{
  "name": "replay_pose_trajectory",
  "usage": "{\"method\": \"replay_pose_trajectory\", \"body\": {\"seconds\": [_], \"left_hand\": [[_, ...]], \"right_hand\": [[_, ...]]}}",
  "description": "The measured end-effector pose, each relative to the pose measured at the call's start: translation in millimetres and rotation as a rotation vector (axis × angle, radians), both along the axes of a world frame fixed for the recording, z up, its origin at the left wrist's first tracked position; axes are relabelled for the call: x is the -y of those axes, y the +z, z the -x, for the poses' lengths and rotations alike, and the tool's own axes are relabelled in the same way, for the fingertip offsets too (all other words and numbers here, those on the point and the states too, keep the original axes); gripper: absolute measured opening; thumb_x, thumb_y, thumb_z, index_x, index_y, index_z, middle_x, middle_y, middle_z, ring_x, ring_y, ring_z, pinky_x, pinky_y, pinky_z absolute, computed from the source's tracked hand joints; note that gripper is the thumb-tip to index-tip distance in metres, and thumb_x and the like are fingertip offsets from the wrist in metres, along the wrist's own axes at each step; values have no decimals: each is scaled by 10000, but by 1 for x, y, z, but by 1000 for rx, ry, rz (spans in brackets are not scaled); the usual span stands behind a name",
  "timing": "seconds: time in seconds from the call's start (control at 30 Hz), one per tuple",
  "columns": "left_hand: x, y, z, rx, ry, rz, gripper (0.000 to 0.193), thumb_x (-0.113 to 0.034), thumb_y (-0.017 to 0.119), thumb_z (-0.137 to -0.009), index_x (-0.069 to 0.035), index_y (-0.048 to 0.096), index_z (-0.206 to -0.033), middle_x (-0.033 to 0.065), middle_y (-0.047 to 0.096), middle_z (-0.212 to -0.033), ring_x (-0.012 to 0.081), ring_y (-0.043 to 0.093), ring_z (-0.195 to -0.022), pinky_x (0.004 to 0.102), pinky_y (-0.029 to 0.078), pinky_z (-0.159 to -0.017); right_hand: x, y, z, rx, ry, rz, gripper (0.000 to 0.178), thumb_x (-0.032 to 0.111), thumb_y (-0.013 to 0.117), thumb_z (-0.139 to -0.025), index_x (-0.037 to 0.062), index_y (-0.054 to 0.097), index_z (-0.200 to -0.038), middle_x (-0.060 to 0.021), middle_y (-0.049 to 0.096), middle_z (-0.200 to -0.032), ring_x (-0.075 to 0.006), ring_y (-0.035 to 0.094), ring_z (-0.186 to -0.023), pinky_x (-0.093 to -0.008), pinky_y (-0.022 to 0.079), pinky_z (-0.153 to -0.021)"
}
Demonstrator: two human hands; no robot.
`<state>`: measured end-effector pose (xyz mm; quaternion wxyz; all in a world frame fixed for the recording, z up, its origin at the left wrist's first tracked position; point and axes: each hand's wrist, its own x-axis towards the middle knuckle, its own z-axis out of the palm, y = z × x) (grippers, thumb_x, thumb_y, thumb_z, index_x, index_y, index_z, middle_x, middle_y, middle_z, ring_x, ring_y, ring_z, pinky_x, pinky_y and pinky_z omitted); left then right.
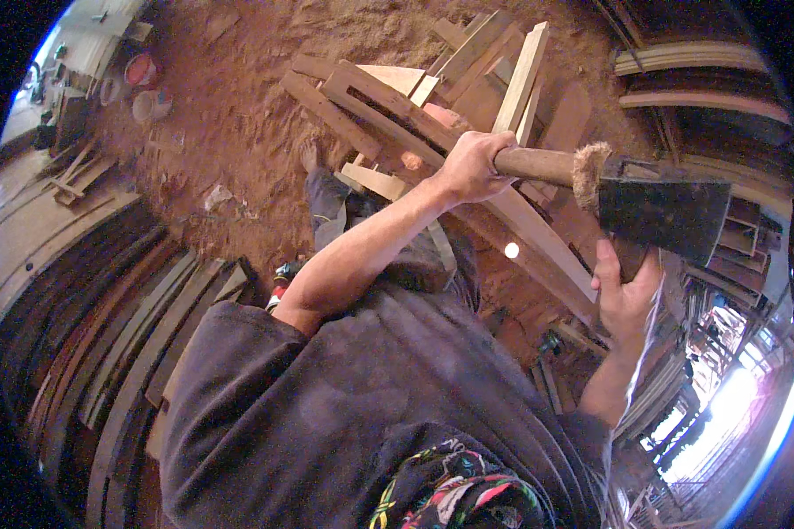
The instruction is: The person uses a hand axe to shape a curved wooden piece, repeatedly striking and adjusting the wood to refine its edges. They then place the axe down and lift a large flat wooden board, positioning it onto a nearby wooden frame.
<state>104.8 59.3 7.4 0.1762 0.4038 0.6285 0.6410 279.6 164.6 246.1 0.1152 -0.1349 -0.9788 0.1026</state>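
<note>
My left hand (478, 167) is closed round a thick round wooden handle (538, 165), whose right end is frayed into pale fibres. What lies beyond the fist is hidden. Close by the frayed end is the broad dark metal head of an axe (662, 216). Under that head my right hand (629, 286) is closed round a short brown wooden shaft, thumb upward. Whether the frayed end touches the metal, I cannot tell. Below my hands lies a long wooden beam (538, 231), and a slotted timber (388, 104) is farther off to the left.
Pale boards (522, 79) and offcuts lie crosswise ahead on reddish, dusty ground (229, 97). Dark planks (141, 344) are stacked at left, and more timber (692, 60) at right. A red bucket (139, 70) stands far left. A bare foot (310, 154) rests near the timbers.
</note>
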Motion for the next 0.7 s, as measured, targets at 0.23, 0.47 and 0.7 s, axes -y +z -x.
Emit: {"method": "replay_pose_trajectory", "body": {"seconds": [0.23,0.47,0.7], "left_hand": [[3,6,1,15,-4,-35,204,-113,736,-700,-72,594,-840,171,645,-756,412,655,-786,459,509,-658],[14,3,21,101,199,-129,102,-50,697,-741,-40,661,-837,96,632,-696,263,637,-666,367,490,-601],[60,21,76,461,527,-275,287,-74,685,-923,-78,499,-704,10,511,-547,108,493,-464,269,394,-447]], "right_hand": [[32,0,7,-366,-328,824,250,251,702,-943,9,641,-923,-72,656,-711,-156,595,-545,-308,498,-544],[20,-17,0,-14,-380,659,329,228,708,-951,25,541,-1149,-13,573,-735,-89,532,-542,-240,453,-477],[-26,-107,2,55,-437,849,460,231,788,-852,4,542,-1167,-70,638,-782,-170,615,-577,-319,532,-562]]}}
